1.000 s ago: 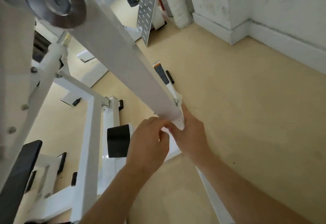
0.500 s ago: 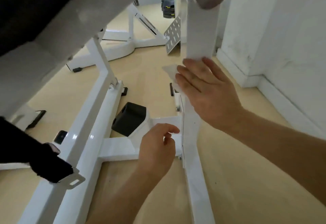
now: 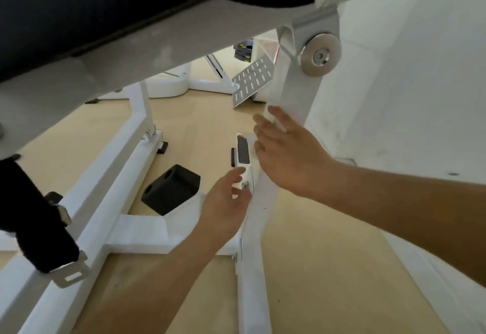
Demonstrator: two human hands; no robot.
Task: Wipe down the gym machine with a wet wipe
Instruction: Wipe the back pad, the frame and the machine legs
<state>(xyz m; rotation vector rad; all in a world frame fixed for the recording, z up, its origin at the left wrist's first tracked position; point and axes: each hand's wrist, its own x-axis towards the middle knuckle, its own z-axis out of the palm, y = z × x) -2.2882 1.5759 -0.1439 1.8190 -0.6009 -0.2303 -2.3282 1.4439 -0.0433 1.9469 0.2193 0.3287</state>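
Now the right hand (image 3: 286,155) lies flat on the white post (image 3: 292,99), fingers straight and spread, pressing rather than gripping. A second ago both hands were bunched at the post's lower end; since then the right hand has flattened out and slid up the post. The wipe does not show plainly; half a second ago it sat under these fingers, so it is probably trapped beneath the palm. That suggests the upward wiping stroke is under way, with the stretch above the fingertips still to do.

The left hand (image 3: 226,202) has let go and hovers below the right, fingers loosely curled, holding nothing, just beside a bolt (image 3: 245,184) at the post's foot.

Above the fingertips sits a steel pivot disc (image 3: 320,56), which would end a straight stroke. A black pad (image 3: 105,5) hangs overhead and crowds the reach. Left of the hands lie a labelled rail (image 3: 243,152), a rubber block (image 3: 171,193) and, farther off, a strap with buckle (image 3: 65,270). Beyond the fingertips leans a slotted plate (image 3: 252,80).
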